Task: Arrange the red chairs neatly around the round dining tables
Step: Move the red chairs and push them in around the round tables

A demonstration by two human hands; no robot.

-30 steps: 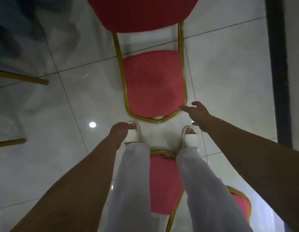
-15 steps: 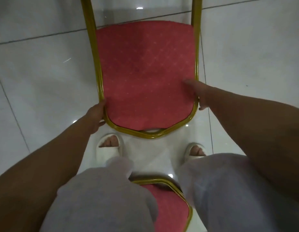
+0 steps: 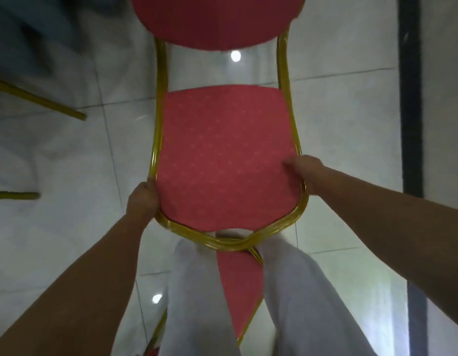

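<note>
A red chair (image 3: 222, 155) with a gold metal frame fills the middle of the view, its padded backrest nearest me and its seat at the top edge. My left hand (image 3: 143, 199) grips the left side of the backrest frame. My right hand (image 3: 303, 170) grips the right side, thumb lying on the red fabric. A second red chair (image 3: 239, 286) shows between my white trouser legs, behind the first.
Glossy pale floor tiles (image 3: 346, 129) lie all around. Gold legs of another chair (image 3: 43, 101) reach in from the left edge. A dark vertical strip (image 3: 411, 98) runs down the right side.
One second ago both hands hung free near the backrest. Half a second ago they reached the frame. Now both grip it, and the view has pulled back.
</note>
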